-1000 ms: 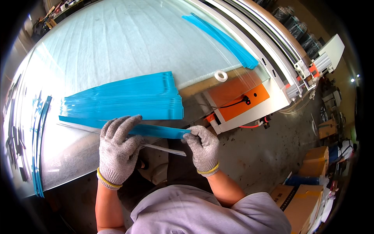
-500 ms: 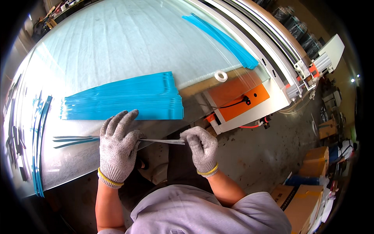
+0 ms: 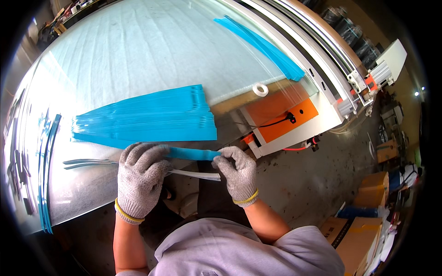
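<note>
Both my hands wear grey knitted gloves with yellow cuffs. My left hand (image 3: 142, 177) is closed at the table's near edge, on a small bundle of thin grey strips (image 3: 198, 175) whose other ends (image 3: 90, 162) stick out to its left. A flat blue strip (image 3: 191, 153) runs from under its fingers to my right hand (image 3: 237, 172), which pinches its right end. Just beyond them a wide fan of blue strips (image 3: 147, 115) lies on the table; the held strip's left end merges with it and is hard to make out.
The glass-like table (image 3: 138, 50) has a white tape ring (image 3: 260, 89) and another blue bundle (image 3: 262, 48) at the right. Dark strips (image 3: 20, 161) and narrow blue strips (image 3: 47, 175) lie at the left. A white rail machine (image 3: 317, 50) borders the table; cardboard boxes (image 3: 359, 239) stand lower right.
A blue strip now stretches between my hands above the grey ones. My right hand has let go of the grey strip ends and holds the blue end. The grey ends hang slightly lower.
</note>
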A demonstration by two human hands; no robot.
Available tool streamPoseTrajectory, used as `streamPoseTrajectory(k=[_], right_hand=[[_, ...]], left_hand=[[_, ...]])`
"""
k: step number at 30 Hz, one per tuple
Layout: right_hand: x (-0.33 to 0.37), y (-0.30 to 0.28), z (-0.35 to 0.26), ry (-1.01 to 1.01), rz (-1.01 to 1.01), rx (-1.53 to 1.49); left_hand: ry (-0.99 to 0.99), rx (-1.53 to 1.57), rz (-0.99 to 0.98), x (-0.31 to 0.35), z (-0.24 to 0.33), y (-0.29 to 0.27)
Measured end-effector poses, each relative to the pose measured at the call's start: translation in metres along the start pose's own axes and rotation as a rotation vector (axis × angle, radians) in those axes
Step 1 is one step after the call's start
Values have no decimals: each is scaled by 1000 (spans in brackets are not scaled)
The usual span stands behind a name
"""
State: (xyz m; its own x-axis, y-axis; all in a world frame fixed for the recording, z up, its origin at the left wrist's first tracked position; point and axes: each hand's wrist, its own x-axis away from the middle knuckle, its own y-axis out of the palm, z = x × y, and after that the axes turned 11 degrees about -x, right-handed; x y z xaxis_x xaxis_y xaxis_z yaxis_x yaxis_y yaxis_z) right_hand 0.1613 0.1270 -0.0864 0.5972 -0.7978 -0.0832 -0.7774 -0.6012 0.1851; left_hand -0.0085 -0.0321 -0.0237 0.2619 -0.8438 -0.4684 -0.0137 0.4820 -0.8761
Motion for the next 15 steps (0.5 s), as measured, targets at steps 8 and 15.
streamPoseTrajectory(k=[8,15], right_hand=[[-5,-4,-15,-486,-167,391],[-21,-13,-16,-598,-224,715]], left_hand=[[-23,17,2,7,-4,5],[5,-6,8,2,-2,2]])
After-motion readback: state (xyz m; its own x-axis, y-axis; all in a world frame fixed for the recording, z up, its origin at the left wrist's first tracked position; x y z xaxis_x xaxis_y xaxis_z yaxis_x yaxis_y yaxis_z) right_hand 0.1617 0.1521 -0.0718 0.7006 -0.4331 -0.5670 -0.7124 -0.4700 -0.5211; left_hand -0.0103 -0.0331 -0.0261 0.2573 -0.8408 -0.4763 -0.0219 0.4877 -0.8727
